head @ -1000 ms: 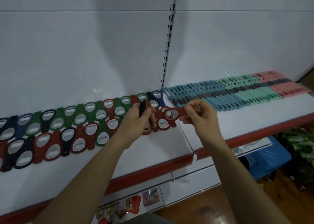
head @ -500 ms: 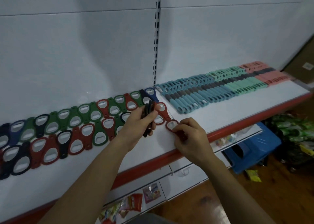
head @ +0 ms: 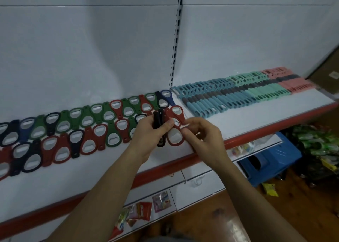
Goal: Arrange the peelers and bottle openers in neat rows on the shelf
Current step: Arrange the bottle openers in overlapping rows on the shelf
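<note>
Currently the left hand's (head: 148,133) fingers are wrapped round a small stack of black bottle openers (head: 158,119), thumb (head: 167,126) pressed across the front. The stack stands on edge, upright, just above the shelf surface. Fingertips (head: 185,131) of the right hand (head: 201,138) are curled close together and pinch the right edge of a red bottle opener (head: 175,138). It lies flat on the shelf with its ring toward the front, and its handle end is hidden by the fingers. The two hands sit just beside each other, the red opener between them.

Behind and left of the hands run two rows of bottle openers on the white shelf (head: 256,117): a back row (head: 95,111) mostly green with some red, black and blue, and a front row (head: 60,150) mostly red with black and green, pieces overlapping head-to-tail. The red opener is at the right end of the front row, near the shelf's red front edge (head: 165,166).

Right of the slotted upright (head: 176,39), on the next shelf section, peelers (head: 238,96) lie packed side by side — blue, then mint, then pink at the far right.

Below: a lower shelf with snack packets (head: 143,209), a blue plastic stool (head: 273,161), green packets (head: 319,142) piled on the wood floor (head: 229,219).
</note>
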The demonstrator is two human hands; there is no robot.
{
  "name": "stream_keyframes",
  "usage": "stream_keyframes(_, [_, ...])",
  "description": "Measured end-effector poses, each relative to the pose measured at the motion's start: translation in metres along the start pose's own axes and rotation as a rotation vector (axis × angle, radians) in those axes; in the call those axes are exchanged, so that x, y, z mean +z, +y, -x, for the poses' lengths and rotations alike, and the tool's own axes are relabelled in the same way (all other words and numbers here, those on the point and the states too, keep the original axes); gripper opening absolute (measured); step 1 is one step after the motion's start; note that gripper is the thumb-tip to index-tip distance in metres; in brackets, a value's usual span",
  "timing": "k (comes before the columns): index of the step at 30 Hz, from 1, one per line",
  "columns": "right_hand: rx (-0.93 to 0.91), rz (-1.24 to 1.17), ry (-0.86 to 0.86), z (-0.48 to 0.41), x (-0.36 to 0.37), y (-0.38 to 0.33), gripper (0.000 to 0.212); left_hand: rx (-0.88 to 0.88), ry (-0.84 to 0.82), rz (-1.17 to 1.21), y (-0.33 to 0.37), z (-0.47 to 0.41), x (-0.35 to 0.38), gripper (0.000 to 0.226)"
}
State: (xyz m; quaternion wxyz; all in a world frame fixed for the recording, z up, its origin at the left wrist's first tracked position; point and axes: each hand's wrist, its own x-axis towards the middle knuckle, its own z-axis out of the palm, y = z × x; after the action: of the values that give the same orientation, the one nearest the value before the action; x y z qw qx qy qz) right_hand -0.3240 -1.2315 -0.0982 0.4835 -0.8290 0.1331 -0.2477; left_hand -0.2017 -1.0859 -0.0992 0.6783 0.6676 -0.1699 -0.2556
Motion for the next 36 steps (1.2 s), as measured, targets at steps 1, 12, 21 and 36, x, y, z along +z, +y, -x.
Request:
stream_keyframes(1, [0.041, -0.122, -0.05, -0.005, 0.001, -0.004, 0.024, 0.03, 0.025, -0.043, -0.001, 0.002, 0.001, 0.018])
stream_keyframes(12, [0.043, 0.181, -0.332, -0.068, -0.016, 0.007, 0.011, 0.186, 0.395, -0.331, 0.002, 0.016, -0.018, 0.021])
stream_keyframes(21, [0.115, -0.185, -0.421, -0.054, -0.013, 0.027, 0.008, 0.121, 0.35, -0.559, -0.014, 0.027, 0.027, 0.007])
stream_keyframes(36, [-0.317, 0.387, -0.465, -0.058, -0.047, 0.067, 0.018, 0.084, 0.256, -1.043, -0.02, 0.017, 0.059, 0.037])
